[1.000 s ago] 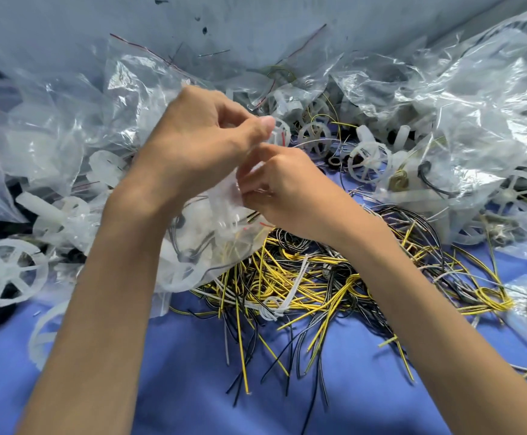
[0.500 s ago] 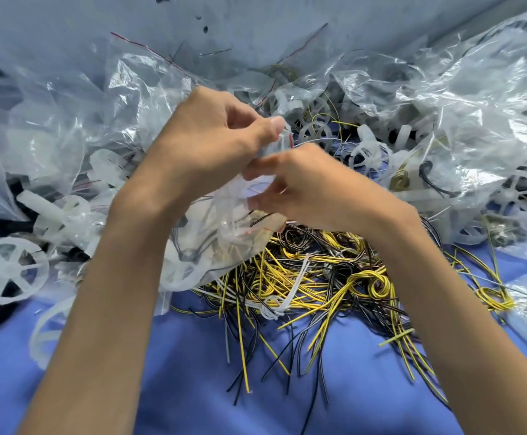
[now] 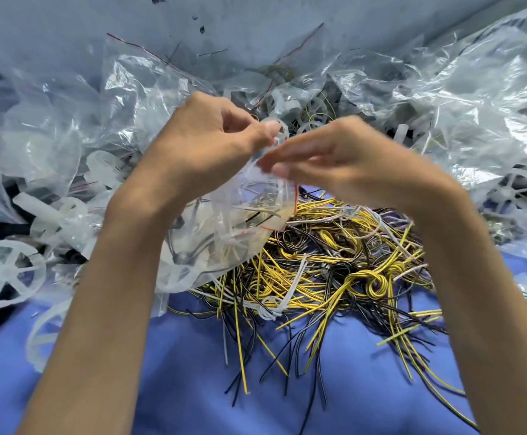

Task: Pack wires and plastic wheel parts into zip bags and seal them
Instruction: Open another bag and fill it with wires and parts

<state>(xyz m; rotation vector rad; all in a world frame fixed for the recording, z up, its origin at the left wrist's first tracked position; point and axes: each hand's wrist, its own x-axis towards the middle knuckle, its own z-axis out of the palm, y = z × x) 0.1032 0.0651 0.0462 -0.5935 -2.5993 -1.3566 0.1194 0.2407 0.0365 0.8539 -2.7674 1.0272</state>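
Two hands meet at a filled zip bag point(image 3: 243, 215): the left hand point(image 3: 205, 142) pinches its mouth, the right hand point(image 3: 350, 158) lies nearly flat beside it, above loose wires point(image 3: 334, 262); sealing likely needs even pressing along the strip.

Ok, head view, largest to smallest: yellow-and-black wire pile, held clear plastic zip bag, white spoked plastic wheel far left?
1. yellow-and-black wire pile
2. clear plastic zip bag
3. white spoked plastic wheel
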